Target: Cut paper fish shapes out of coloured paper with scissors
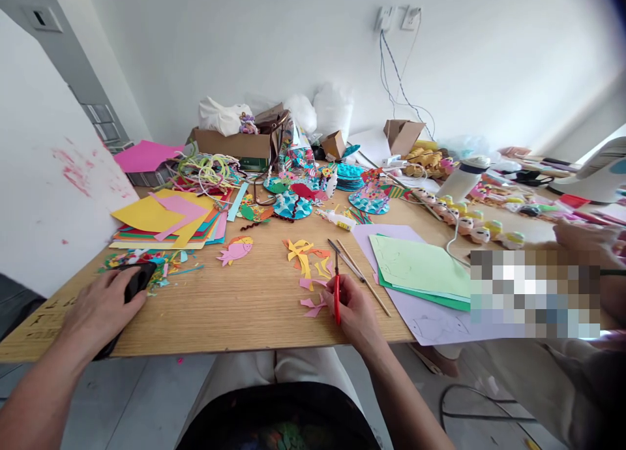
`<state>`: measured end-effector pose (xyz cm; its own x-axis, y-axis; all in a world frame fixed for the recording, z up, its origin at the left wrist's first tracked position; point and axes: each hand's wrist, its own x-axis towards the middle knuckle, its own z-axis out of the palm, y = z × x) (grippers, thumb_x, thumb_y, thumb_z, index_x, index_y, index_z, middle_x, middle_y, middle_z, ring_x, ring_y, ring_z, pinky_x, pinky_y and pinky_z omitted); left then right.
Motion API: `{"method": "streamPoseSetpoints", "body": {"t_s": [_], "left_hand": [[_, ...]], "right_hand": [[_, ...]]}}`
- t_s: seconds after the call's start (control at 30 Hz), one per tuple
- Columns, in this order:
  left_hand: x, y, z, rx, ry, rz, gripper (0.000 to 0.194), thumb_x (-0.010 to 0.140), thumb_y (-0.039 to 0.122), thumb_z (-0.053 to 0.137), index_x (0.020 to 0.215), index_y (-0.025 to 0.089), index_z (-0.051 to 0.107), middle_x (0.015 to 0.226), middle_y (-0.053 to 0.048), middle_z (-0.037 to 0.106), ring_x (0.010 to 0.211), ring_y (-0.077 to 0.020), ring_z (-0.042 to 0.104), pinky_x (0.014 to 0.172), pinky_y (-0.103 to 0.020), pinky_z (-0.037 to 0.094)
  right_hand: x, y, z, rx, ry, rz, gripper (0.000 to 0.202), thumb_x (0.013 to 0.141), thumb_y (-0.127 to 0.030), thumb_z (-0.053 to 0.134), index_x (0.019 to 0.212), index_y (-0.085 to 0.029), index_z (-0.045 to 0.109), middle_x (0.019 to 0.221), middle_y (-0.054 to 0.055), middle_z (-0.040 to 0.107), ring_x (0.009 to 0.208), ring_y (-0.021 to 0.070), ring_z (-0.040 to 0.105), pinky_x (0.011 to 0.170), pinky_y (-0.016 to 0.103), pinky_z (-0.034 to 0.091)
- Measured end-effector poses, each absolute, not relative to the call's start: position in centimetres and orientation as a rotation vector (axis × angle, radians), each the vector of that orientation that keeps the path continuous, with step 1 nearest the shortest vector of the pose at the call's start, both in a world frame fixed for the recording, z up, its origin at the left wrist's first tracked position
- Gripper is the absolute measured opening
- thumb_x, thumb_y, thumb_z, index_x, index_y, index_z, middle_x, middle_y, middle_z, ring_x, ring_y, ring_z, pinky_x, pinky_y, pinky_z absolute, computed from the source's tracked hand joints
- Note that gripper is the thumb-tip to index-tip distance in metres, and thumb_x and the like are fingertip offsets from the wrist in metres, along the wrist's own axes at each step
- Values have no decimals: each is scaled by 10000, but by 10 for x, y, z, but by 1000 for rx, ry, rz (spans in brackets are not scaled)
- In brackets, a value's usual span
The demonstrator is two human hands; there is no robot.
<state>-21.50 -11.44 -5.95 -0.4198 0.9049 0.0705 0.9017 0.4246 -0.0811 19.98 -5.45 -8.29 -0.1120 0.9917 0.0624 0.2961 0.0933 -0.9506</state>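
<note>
My left hand (105,303) is wrapped over a black phone (141,282) at the table's left front, beside a heap of small coloured paper scraps (169,270). My right hand (357,306) grips the red handles of a pair of scissors (337,297), blades pointing away from me. Just left of the scissors lie pink paper offcuts (310,306), with yellow and orange offcuts (300,254) farther back. Cut-out paper fish (237,250), pink and orange, rest between my hands. A pencil or thin brush (347,261) and a wooden stick (366,282) lie right of the scissors.
Coloured paper sheets (161,222) are stacked at the left. Green sheets (423,267) lie on lilac paper (415,323) at the right. A glue bottle (340,220) and blue fish-decorated discs (293,205) stand behind. Another person's hand (584,241) is at the far right.
</note>
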Motion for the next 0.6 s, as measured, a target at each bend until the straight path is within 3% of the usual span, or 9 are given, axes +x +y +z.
{"method": "streamPoseSetpoints", "body": {"t_s": [0.13,0.33,0.6], "left_hand": [[-216,-111,-60,-1628,-2615,18,606,901,393,266,1371,59,453,1374,-254,517,1241,-393,516,1010,-459,402],[-222,-109,-64,-1675,-2519,-16,571,876,361,290,1343,84,465,1366,-220,541,1282,-352,489,1038,-446,398],[-222,-108,-71,-1688,-2504,-42,578,890,318,286,1411,104,416,1511,-205,379,1400,-330,363,1101,-447,349]], "right_hand": [[200,-55,-84,-1322,-1545,1053,160,744,-341,592,754,-210,501,620,-33,474,565,144,427,538,265,326],[200,-55,-80,-1322,-1564,1009,159,727,-337,604,726,-213,504,603,-39,463,568,142,421,545,268,331],[201,-56,-79,-1329,-1575,992,127,719,-305,588,740,-207,509,623,-31,480,586,146,429,565,271,330]]}}
